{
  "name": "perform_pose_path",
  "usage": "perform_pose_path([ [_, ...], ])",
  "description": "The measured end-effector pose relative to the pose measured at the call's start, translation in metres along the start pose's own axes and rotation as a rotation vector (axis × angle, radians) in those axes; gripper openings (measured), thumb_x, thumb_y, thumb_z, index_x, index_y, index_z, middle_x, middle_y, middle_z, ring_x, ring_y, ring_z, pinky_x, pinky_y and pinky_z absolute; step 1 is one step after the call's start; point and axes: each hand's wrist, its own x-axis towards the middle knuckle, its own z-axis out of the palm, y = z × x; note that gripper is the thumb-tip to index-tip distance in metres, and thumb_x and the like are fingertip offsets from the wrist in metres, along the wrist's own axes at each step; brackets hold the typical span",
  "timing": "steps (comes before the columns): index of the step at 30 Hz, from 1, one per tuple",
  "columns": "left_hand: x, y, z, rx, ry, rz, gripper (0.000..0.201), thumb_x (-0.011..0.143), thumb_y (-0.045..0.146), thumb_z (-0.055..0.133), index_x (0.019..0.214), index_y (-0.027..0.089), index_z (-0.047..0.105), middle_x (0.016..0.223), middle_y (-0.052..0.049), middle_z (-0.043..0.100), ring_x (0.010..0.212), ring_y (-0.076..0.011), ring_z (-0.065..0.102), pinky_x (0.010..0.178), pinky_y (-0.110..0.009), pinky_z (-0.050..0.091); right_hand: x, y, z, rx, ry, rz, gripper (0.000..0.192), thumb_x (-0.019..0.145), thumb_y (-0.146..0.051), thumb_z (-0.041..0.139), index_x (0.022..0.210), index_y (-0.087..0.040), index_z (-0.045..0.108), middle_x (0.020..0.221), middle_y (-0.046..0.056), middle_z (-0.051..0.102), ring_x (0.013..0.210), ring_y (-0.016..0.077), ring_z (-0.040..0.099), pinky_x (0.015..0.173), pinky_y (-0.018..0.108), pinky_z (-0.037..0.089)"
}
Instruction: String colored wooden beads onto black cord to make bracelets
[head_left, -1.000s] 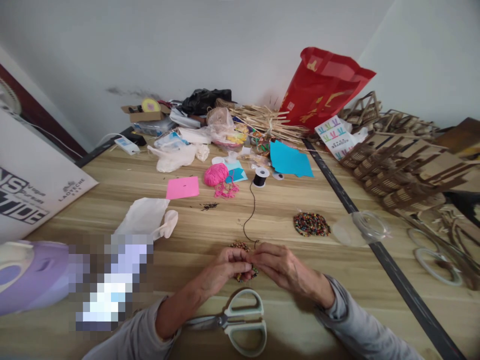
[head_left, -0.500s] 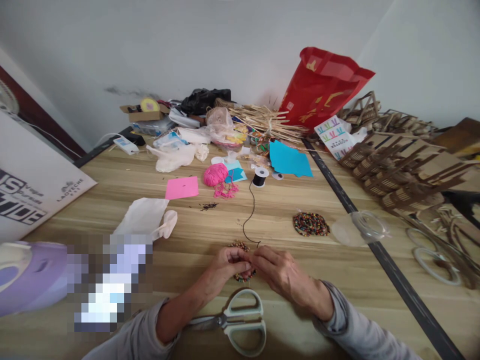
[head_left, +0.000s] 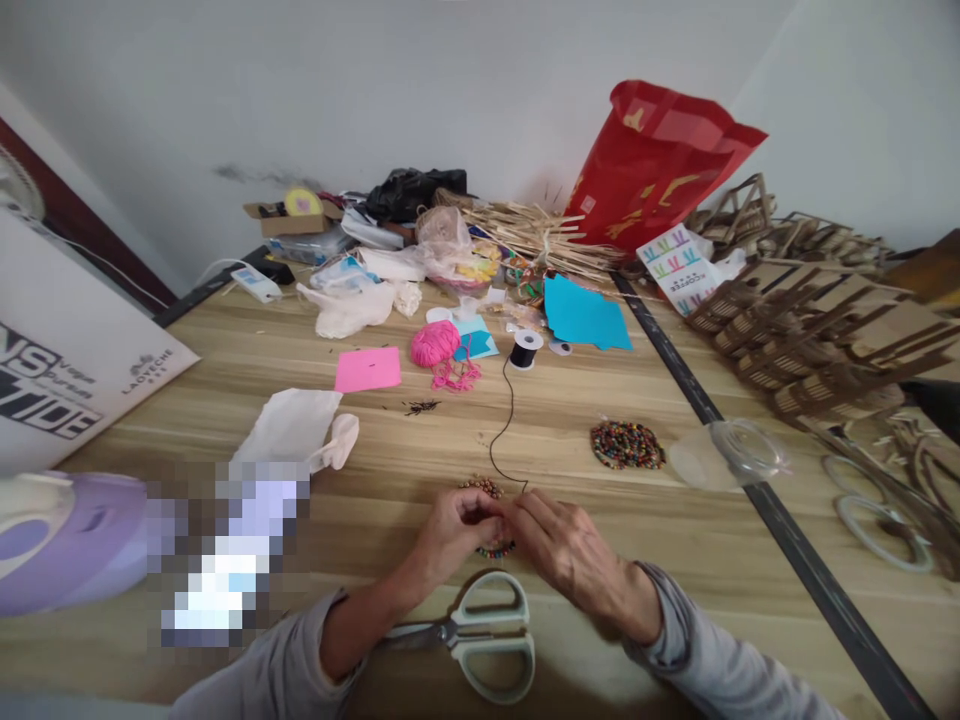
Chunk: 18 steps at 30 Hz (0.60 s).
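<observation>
While both hands meet over the wooden table (head_left: 645, 380), the left hand (head_left: 450, 528) and right hand (head_left: 570, 550) curl fingertips together, pinching a small string of coloured beads (head_left: 495, 548) on thin black cord (head_left: 504, 430) running to a black spool (head_left: 525, 349). Fingers hide most of the beadwork, so the exact grip is hard to make out. Pale-handled scissors (head_left: 480, 635) lie just below the wrists.
</observation>
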Motion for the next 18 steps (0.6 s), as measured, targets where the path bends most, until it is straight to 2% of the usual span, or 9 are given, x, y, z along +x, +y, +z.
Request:
perform_pose_path([
  [6,-0.007,0.002,0.005,0.206,0.078,0.132,0.004,0.067,0.015,0.067,0.070,0.012,0.068,0.066,-0.003,0.066,0.063,-0.0139,0.056,0.062,-0.024,0.044,0.000,0.003,0.006,0.140,0.034,0.126,0.020,0.099,-0.020,0.036,0.094,-0.016,0.055,0.082,0.006,0.059,0.072,0.0171,0.057,0.059,0.027,0.044],
  [12,-0.010,0.006,0.004,0.371,0.064,0.228,0.007,0.072,0.015,0.062,0.068,0.013,0.067,0.066,-0.004,0.066,0.063,-0.0149,0.057,0.060,-0.024,0.042,-0.001,0.006,0.008,0.317,0.050,0.198,0.016,0.097,-0.020,0.041,0.089,-0.017,0.054,0.081,0.004,0.060,0.071,0.0142,0.058,0.063,0.024,0.046],
  [18,-0.011,0.006,0.003,0.419,0.028,0.270,0.012,0.076,0.021,0.062,0.067,0.013,0.065,0.066,-0.004,0.064,0.065,-0.0152,0.055,0.059,-0.023,0.040,0.000,0.005,0.004,0.349,0.045,0.219,0.015,0.097,-0.020,0.043,0.087,-0.017,0.055,0.078,0.003,0.059,0.068,0.0132,0.058,0.060,0.023,0.044],
])
